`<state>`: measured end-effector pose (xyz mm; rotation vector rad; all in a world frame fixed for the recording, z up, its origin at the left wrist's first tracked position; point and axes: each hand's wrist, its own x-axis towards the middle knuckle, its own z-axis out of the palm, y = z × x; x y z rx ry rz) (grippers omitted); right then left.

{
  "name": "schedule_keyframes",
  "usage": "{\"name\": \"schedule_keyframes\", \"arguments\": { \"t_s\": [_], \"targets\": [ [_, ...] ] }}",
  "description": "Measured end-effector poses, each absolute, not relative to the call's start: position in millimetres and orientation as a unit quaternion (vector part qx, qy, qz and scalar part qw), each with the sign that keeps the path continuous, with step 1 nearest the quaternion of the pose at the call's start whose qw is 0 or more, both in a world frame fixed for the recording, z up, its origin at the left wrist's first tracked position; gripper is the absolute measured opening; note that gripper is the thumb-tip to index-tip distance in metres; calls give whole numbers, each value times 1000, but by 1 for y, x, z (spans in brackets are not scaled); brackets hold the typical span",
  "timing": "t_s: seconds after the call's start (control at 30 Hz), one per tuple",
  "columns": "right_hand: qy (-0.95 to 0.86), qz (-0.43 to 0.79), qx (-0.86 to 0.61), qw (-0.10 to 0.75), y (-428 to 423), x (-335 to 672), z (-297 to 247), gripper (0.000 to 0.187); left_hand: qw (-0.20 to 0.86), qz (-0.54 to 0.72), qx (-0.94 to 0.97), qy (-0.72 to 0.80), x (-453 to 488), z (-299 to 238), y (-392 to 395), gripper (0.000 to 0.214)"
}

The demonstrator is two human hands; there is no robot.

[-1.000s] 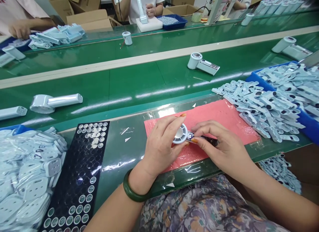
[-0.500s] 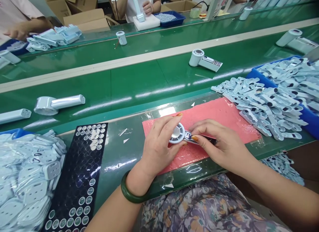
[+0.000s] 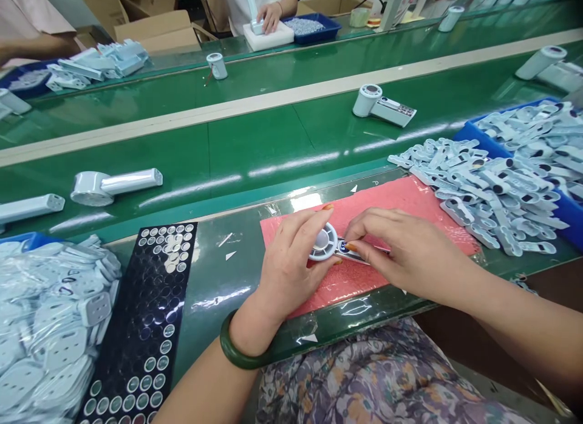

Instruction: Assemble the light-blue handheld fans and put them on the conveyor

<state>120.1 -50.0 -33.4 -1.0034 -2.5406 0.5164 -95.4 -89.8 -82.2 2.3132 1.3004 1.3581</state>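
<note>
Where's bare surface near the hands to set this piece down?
Free: the green bench strip between the black sticker sheet and the pink mat, and the mat's far part beyond the right hand. Crowded: the pile of pale-blue shells at the mat's right edge, the bagged parts far left. The left hand covers the fan piece.

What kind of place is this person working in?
Most likely a factory assembly line for small handheld devices. A green conveyor belt carries part-built units, heaps of identical pale-blue shells lie at the station, and another person's hand works across the belt.
</note>
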Motion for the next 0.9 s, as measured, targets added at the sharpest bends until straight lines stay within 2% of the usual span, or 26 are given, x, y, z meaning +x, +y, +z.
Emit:
{"name": "schedule_keyframes", "arguments": {
  "t_s": [0.4,0.6,0.73,0.9],
  "targets": [
    [-912,110,-358,168,-53,112,-32,11,81,455,772,435,-94,-82,-90,66],
    [-887,154,-379,213,-56,116,-39,5,82,452,772,439,-96,-83,-90,69],
    [-885,183,-358,234,-63,126,-48,13,85,447,772,443,-96,-83,-89,69],
    [-900,92,-342,255,-77,127,-58,28,86,445,770,450,-96,-81,-89,66]
  ]
}}
